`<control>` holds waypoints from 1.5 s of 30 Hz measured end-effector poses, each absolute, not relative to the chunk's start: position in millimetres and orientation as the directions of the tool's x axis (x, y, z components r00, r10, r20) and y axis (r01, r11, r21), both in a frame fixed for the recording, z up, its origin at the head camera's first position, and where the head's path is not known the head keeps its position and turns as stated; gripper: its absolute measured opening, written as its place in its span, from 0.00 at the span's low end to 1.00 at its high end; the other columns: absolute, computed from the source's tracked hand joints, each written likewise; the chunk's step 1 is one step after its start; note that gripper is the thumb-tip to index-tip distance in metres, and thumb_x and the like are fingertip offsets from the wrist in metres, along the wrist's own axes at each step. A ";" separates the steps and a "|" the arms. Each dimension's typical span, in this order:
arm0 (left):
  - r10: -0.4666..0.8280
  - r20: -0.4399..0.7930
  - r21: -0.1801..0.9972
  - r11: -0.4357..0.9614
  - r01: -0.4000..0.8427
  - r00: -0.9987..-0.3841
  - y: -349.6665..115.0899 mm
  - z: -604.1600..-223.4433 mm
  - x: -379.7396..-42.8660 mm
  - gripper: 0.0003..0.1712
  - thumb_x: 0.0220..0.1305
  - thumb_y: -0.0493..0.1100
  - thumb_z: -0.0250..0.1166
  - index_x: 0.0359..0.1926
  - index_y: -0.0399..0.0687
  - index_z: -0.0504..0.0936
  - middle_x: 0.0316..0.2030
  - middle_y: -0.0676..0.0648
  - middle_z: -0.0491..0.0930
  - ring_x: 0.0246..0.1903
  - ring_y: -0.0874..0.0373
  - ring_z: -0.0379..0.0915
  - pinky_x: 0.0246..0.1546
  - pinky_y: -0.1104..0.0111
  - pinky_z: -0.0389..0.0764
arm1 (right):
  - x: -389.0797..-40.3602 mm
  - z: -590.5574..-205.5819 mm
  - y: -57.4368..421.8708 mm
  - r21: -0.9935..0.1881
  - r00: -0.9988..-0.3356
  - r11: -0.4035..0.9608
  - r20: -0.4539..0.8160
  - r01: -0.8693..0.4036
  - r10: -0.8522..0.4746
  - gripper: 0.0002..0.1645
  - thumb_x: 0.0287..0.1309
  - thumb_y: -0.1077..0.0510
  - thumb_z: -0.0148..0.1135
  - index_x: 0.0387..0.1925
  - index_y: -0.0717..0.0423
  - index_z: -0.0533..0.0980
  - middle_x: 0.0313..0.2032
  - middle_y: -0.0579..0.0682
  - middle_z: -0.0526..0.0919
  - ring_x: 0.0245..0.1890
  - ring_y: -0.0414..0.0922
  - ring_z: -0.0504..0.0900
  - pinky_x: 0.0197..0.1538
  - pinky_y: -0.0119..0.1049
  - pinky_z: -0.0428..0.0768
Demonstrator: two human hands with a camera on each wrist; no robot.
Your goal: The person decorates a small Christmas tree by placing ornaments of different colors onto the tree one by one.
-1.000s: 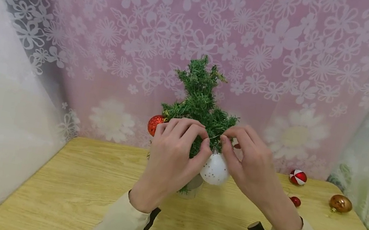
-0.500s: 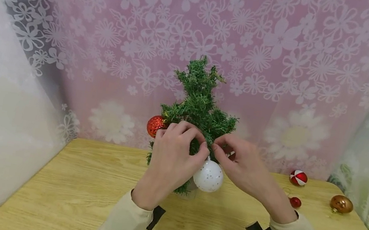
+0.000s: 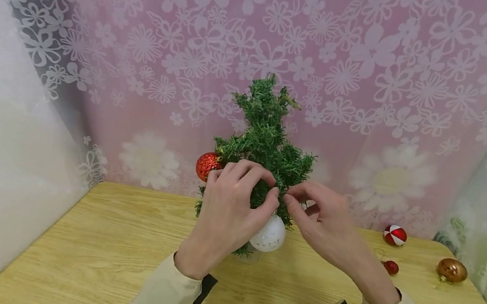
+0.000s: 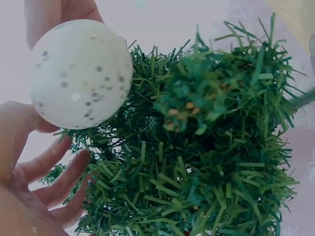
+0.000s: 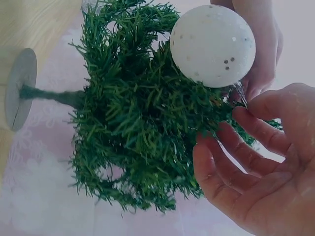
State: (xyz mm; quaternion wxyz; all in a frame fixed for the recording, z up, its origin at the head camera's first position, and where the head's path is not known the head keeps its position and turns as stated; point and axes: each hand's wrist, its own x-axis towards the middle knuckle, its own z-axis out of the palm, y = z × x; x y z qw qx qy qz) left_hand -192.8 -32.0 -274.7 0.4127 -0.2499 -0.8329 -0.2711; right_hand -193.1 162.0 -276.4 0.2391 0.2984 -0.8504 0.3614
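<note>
A white Christmas bauble (image 3: 270,235) with small shiny specks hangs low in front of a small green artificial tree (image 3: 265,131). My left hand (image 3: 230,202) is just above it, thumb and index finger pinching at its hanging thread. From the other side my right hand (image 3: 327,222) brings thumb and index finger together close to the same thread. In the right wrist view, the right fingertips (image 5: 241,110) meet at the clear thread beside the bauble's cap. The left fingertips are hidden behind the white bauble (image 4: 81,73) in the left wrist view.
A red bauble (image 3: 206,166) hangs on the tree's left side. On the wooden table (image 3: 68,252) at right lie a red-and-white ball (image 3: 395,235), a small red ornament (image 3: 391,267) and a copper-coloured one (image 3: 452,270). A flowered curtain (image 3: 182,59) stands behind.
The white bauble has moved left and slightly down, toward the tree's middle. My right hand has shifted left and down toward my left hand, which stays nearly in place.
</note>
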 end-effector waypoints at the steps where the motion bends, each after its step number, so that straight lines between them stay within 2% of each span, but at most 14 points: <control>1: 0.190 0.830 0.241 0.727 0.643 -0.525 -31.4 -274.6 -192.9 0.04 0.67 0.48 0.67 0.39 0.57 0.86 0.44 0.54 0.84 0.43 0.54 0.78 0.44 0.56 0.74 | -191.9 -276.5 164.5 -0.462 -0.695 0.557 0.637 -0.690 -0.332 0.07 0.68 0.65 0.62 0.40 0.52 0.83 0.37 0.44 0.85 0.34 0.35 0.82 0.37 0.31 0.83; 8: 0.201 0.871 0.168 0.737 0.655 -0.449 -26.9 -271.8 -192.4 0.09 0.68 0.50 0.68 0.46 0.58 0.88 0.46 0.52 0.84 0.47 0.53 0.79 0.47 0.53 0.74 | -184.0 -281.4 189.4 -0.396 -0.649 0.591 0.698 -0.703 -0.304 0.12 0.63 0.70 0.66 0.42 0.51 0.83 0.38 0.43 0.85 0.38 0.32 0.81 0.38 0.25 0.82; 16: 0.217 0.857 0.156 0.755 0.637 -0.467 -25.4 -275.3 -193.5 0.06 0.69 0.50 0.67 0.43 0.60 0.89 0.45 0.54 0.85 0.46 0.54 0.79 0.49 0.53 0.74 | -183.8 -298.2 230.2 -0.355 -0.672 0.694 0.698 -0.626 -0.250 0.15 0.61 0.70 0.67 0.44 0.49 0.82 0.38 0.43 0.87 0.39 0.24 0.78 0.38 0.18 0.78; 21: 0.219 0.857 0.156 0.752 0.640 -0.467 -27.4 -277.1 -193.9 0.07 0.70 0.50 0.66 0.44 0.60 0.88 0.44 0.54 0.85 0.46 0.54 0.79 0.50 0.53 0.74 | -183.1 -307.4 256.0 -0.387 -0.720 0.723 0.660 -0.572 -0.217 0.12 0.65 0.67 0.65 0.47 0.50 0.82 0.40 0.47 0.86 0.39 0.21 0.76 0.38 0.17 0.76; 25: 0.236 0.854 0.144 0.749 0.647 -0.464 -29.2 -278.5 -193.6 0.07 0.72 0.50 0.65 0.44 0.60 0.88 0.44 0.55 0.85 0.47 0.55 0.79 0.50 0.53 0.75 | -182.6 -313.4 272.8 -0.402 -0.750 0.747 0.633 -0.530 -0.191 0.10 0.67 0.64 0.64 0.47 0.50 0.82 0.40 0.46 0.85 0.38 0.22 0.76 0.37 0.18 0.75; 32: 0.254 0.847 0.138 0.742 0.656 -0.466 -31.5 -281.7 -194.7 0.08 0.73 0.50 0.63 0.44 0.59 0.87 0.44 0.55 0.85 0.48 0.55 0.79 0.52 0.52 0.75 | -188.6 -323.3 290.0 -0.378 -0.753 0.769 0.629 -0.515 -0.194 0.10 0.64 0.65 0.66 0.44 0.49 0.82 0.37 0.46 0.85 0.33 0.24 0.76 0.33 0.18 0.76; 39: 0.271 0.846 0.144 0.713 0.686 -0.459 -36.7 -284.2 -196.1 0.07 0.73 0.49 0.63 0.44 0.57 0.87 0.45 0.55 0.85 0.49 0.55 0.79 0.51 0.52 0.74 | -198.8 -340.4 311.0 -0.399 -0.820 0.804 0.543 -0.440 -0.179 0.06 0.66 0.62 0.66 0.42 0.49 0.82 0.36 0.50 0.88 0.33 0.25 0.79 0.32 0.24 0.78; 42: 0.276 0.847 0.151 0.694 0.704 -0.454 -39.5 -284.7 -196.7 0.07 0.73 0.48 0.63 0.44 0.57 0.87 0.45 0.55 0.85 0.48 0.56 0.79 0.51 0.53 0.74 | -204.7 -349.8 322.9 -0.397 -0.856 0.829 0.489 -0.393 -0.171 0.06 0.67 0.59 0.66 0.44 0.50 0.82 0.37 0.51 0.88 0.33 0.29 0.82 0.31 0.28 0.79; 45: 0.274 0.852 0.159 0.676 0.720 -0.446 -42.9 -285.4 -197.1 0.06 0.72 0.46 0.64 0.44 0.56 0.87 0.45 0.54 0.86 0.48 0.55 0.79 0.52 0.52 0.74 | -209.8 -359.9 335.0 -0.411 -0.893 0.844 0.419 -0.345 -0.161 0.07 0.67 0.58 0.65 0.45 0.54 0.82 0.39 0.55 0.88 0.34 0.38 0.85 0.29 0.32 0.79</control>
